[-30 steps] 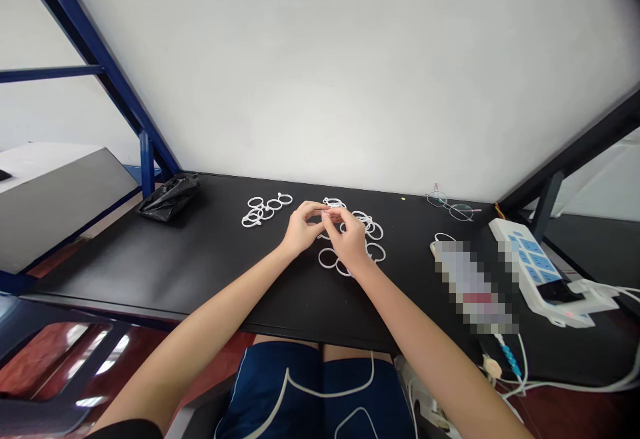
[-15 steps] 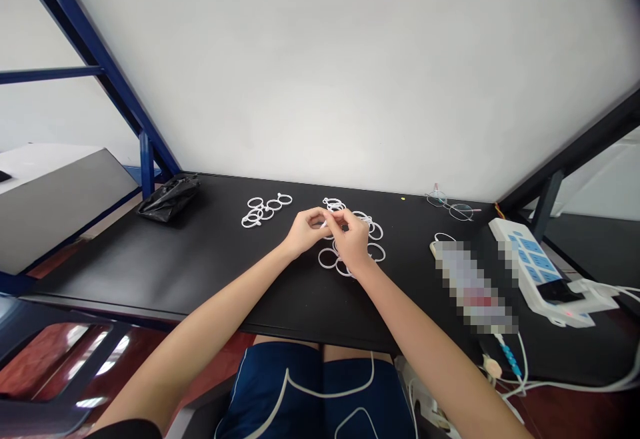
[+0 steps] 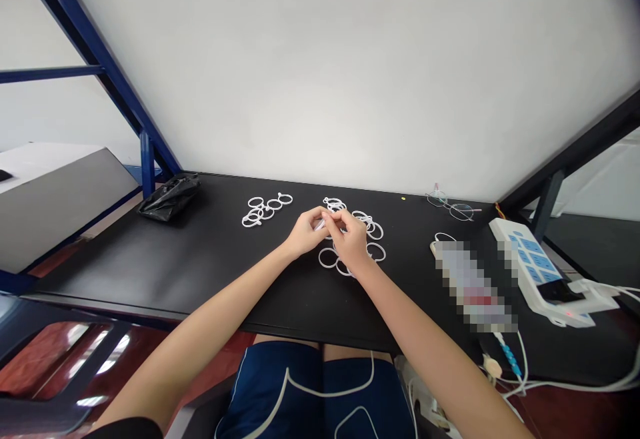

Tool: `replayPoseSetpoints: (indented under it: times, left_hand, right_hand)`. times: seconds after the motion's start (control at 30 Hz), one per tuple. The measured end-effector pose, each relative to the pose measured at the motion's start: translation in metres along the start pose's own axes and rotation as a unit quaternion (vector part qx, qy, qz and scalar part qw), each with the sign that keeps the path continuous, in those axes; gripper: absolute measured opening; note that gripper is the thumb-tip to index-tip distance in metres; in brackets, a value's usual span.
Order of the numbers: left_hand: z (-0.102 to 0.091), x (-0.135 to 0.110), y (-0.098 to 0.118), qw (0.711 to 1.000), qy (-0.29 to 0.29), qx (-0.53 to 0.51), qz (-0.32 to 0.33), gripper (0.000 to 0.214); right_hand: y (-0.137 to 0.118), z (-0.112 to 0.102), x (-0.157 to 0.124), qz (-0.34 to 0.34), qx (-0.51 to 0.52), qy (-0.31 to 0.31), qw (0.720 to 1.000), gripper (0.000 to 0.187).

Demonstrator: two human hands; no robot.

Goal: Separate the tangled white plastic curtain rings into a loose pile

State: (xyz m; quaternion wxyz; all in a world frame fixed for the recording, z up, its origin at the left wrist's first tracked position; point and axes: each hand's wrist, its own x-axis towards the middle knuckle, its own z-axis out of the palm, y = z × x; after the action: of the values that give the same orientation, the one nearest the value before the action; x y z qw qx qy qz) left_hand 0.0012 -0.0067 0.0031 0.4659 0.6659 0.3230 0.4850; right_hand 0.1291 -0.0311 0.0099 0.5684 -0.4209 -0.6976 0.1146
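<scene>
My left hand (image 3: 304, 231) and my right hand (image 3: 351, 236) meet over the middle of the black table, fingertips touching. Between them they pinch a white curtain ring (image 3: 320, 224), mostly hidden by the fingers. Just beyond the fingertips lie a few more white curtain rings (image 3: 334, 204). Others (image 3: 376, 251) are spread beside and partly under my right hand. Off to the left rests a separate cluster of white curtain rings (image 3: 258, 214), each with a small eyelet where it shows.
A crumpled black plastic bag (image 3: 170, 198) lies at the table's left end. On the right are glasses (image 3: 450, 208), a blurred-out phone (image 3: 473, 286) on a cable, and a white power strip (image 3: 537, 266) with plugs and cords. A white wall rises behind the table (image 3: 200, 272).
My fingers have shifted slightly around the white curtain ring, and a little more of it shows by my left thumb. The rings on the table lie as before.
</scene>
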Motion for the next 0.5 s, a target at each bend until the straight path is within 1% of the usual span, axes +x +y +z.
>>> replayPoseSetpoints:
  times: [0.07, 0.13, 0.23, 0.37, 0.5]
  left_hand:
    - [-0.0010, -0.0005, -0.0002, 0.999, 0.006, 0.051, 0.008, 0.010]
    - [-0.0021, -0.0014, 0.0003, 0.994, 0.016, 0.104, 0.001, 0.006]
    - [-0.0034, -0.0026, 0.0022, 0.988, 0.018, 0.151, -0.004, 0.012]
    - [-0.0035, -0.0027, 0.0052, 0.988, 0.005, 0.156, -0.002, 0.010]
    - [-0.0026, -0.0023, 0.0062, 0.990, -0.017, 0.138, -0.018, 0.012]
  right_hand:
    - [-0.0006, 0.0006, -0.0008, -0.016, -0.001, -0.019, 1.000, 0.024]
    - [-0.0021, 0.0008, -0.0013, -0.038, -0.003, -0.036, 0.999, 0.024]
    - [-0.0050, 0.0002, -0.0008, -0.056, 0.002, -0.051, 0.997, 0.023]
    - [-0.0072, -0.0006, 0.0003, -0.052, 0.015, -0.057, 0.997, 0.023]
    - [-0.0087, 0.0000, 0.0003, -0.041, 0.027, -0.058, 0.997, 0.024]
